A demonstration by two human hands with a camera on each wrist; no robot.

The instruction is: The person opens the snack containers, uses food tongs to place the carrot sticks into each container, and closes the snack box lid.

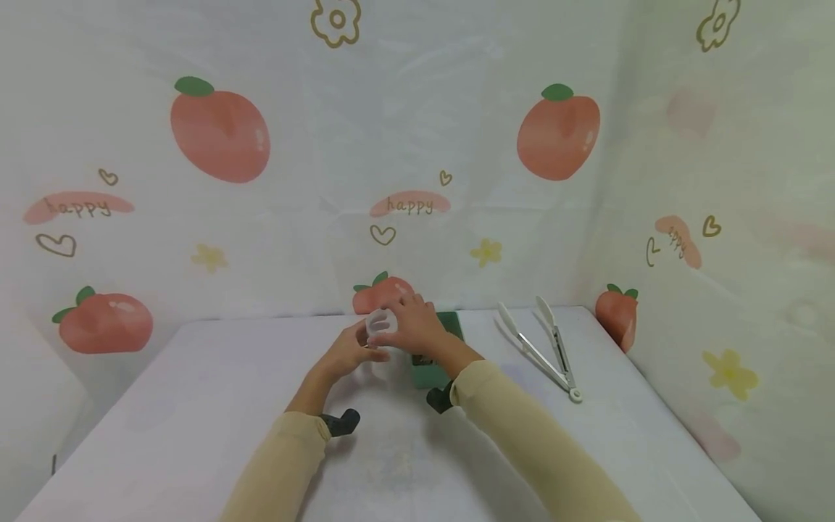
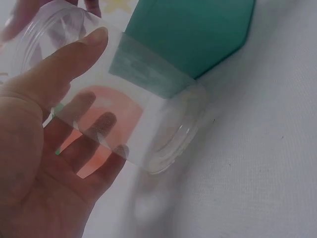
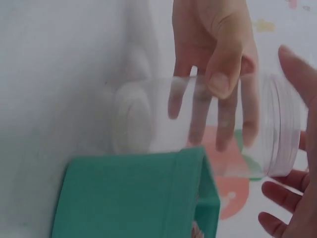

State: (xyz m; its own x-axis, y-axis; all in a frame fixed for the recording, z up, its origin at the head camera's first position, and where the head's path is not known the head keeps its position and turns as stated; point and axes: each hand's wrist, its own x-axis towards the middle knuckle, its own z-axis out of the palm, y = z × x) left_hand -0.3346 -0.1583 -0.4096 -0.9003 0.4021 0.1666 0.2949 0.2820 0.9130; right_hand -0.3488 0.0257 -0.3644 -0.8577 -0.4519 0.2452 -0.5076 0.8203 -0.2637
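A clear plastic jar (image 1: pixel 380 324) is held off the table between both hands. In the left wrist view the jar (image 2: pixel 158 119) tilts, its base toward the tabletop. My left hand (image 1: pixel 344 354) grips its side, thumb on one face and fingers seen through the wall on the other. Around the jar's ridged top end curl the thumb and fingers of my right hand (image 1: pixel 417 328); whether that end is a separate lid I cannot tell. Inside the jar nothing shows. Right beside it stands a green box (image 3: pixel 124 193), open at the top, with something small and pinkish within.
Silver tongs (image 1: pixel 548 355) with white tips lie spread on the table to the right of the box. The white-covered table (image 1: pixel 196 406) meets a patterned cloth backdrop (image 1: pixel 404 130) at the back and right. Dark wrist straps (image 1: pixel 341 423) sit at both cuffs.
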